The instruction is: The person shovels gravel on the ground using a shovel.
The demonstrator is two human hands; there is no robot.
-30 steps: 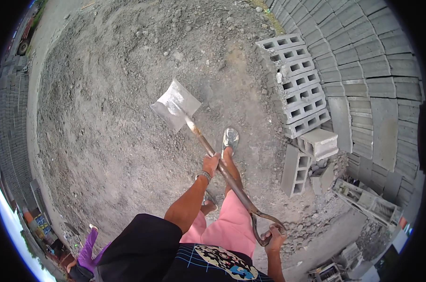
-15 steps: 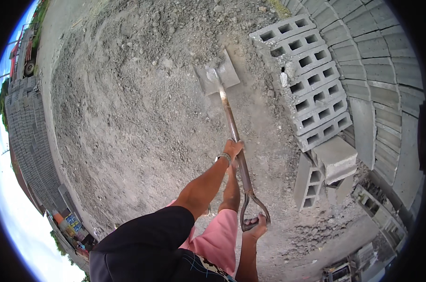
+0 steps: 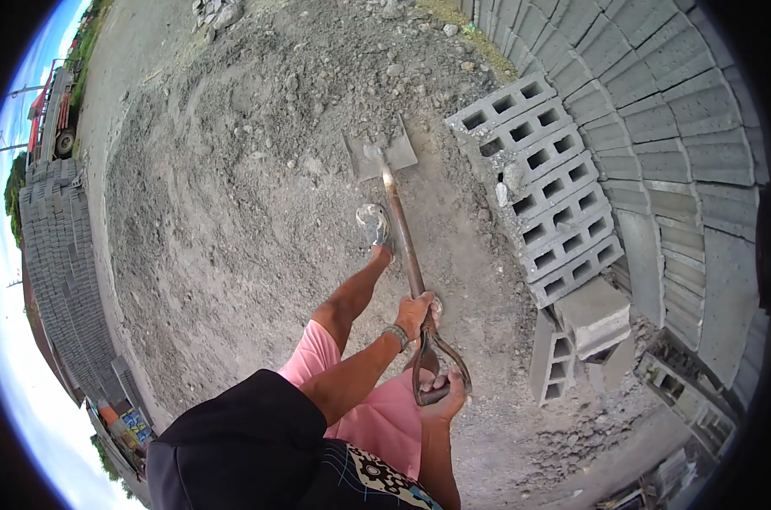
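the right hand (image 3: 447, 403) sits at the shovel's rear, probably to push, its fingers curled closed around the looped grip (image 3: 428, 396); the left hand (image 3: 415, 315), likely steering, has its fingers wrapped around the shovel (image 3: 409, 246) at the shaft. just past the shoe (image 3: 372, 224), the blade (image 3: 402, 155) (sides upturned) meets loose gravel (image 3: 275, 144), near stacked hollow blocks (image 3: 545, 173) on the right.
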